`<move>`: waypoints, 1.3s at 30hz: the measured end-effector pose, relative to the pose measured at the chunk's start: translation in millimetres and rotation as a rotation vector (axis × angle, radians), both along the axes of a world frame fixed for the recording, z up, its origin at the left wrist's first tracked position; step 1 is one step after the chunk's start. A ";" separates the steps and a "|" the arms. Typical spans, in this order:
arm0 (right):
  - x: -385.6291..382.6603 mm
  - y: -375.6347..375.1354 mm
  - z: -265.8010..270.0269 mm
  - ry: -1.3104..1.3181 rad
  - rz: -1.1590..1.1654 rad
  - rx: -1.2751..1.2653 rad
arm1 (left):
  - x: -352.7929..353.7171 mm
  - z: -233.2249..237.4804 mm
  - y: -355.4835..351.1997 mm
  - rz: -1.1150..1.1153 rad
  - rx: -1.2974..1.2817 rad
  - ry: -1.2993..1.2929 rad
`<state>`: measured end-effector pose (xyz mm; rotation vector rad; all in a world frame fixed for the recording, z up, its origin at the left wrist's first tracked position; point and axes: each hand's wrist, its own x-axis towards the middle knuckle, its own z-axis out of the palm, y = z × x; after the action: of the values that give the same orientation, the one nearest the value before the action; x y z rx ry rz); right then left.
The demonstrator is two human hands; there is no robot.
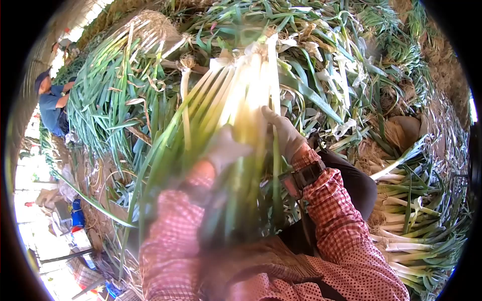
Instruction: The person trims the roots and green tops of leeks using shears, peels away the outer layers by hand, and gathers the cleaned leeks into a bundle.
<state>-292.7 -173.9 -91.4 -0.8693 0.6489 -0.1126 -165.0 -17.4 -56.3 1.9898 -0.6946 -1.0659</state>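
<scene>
Left hand: gloved (pixel 227 149), blurred, reaching up from the lower left of the frame and lying over the front of the stalks; its fingers are too smeared to tell whether they are closed or open.
Right hand: gloved (pixel 287 134), coming up from the lower right, thumb pointing up and laid against the right side of the bunch; the other fingers are mostly hidden, so I cannot tell how tightly they close.
Arms: both in red-checked sleeves (pixel 335 213), bent inward to the middle; a dark strapped device (pixel 304 176) sits on the right wrist.
Leek bunch: upper centre to centre (pixel 253 90), white ends up, green leaves running down between the forearms.
Blue packet: left edge (pixel 77 214), among litter; contents cannot be told.
Leafy heap: upper left (pixel 108 95), roots at its top.
Loose leeks: right of the frame (pixel 409 246), lying side by side, pale ends left, leaves right.
Other person: far left (pixel 51 108), in a blue top, beside the leafy heap.
</scene>
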 end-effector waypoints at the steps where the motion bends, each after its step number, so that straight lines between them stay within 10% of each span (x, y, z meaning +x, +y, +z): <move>1: 11.1 6.4 5.3 -0.065 -0.021 0.116 | 3.8 14.3 2.2 0.023 -0.043 0.050; 6: 60.7 7.8 -18.6 -0.029 0.054 -0.099 | 50.7 50.3 -6.1 -0.336 0.435 -0.409; 11: 51.4 20.4 -6.5 -0.044 0.114 -0.023 | 141.2 7.6 25.7 0.146 0.264 -0.940; 20: 36.0 32.2 -21.9 -0.144 0.169 -0.251 | 197.9 5.0 31.1 0.182 0.558 -0.694; 31: 31.2 48.1 -17.5 -0.239 0.171 0.407 | 183.4 -30.8 59.4 -0.197 -0.008 -0.316; 35: 29.7 49.4 -26.9 -0.258 0.153 0.364 | 205.6 -25.3 54.2 -0.234 -0.093 0.258; 39: 24.8 57.6 -32.7 -0.112 0.166 0.401 | 224.7 -6.0 34.9 -0.524 0.336 0.336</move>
<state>-267.9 -116.3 -124.2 -0.5218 0.4701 0.1160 59.7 17.5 -62.3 1.8655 -0.9222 -1.8852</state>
